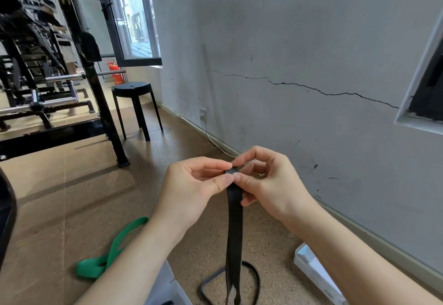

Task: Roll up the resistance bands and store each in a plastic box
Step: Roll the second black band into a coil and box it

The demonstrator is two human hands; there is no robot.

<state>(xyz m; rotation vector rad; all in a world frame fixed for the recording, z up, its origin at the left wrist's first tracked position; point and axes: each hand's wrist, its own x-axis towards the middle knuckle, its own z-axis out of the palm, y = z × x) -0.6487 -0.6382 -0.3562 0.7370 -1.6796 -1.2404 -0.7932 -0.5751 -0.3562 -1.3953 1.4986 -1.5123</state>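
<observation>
Black band [234,220] top pinched between both hands.

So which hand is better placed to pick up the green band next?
Probably the left hand: the green band lies on the floor on its side, beside that forearm. The right hand would have to cross over the black band both hands pinch.

Bare forearms enter from 7 and 5 o'clock and meet just below centre. The left hand [191,187] and right hand [271,180] face each other, thumb and forefinger tips nearly touching, pinching the top end of a black band [235,220].
</observation>
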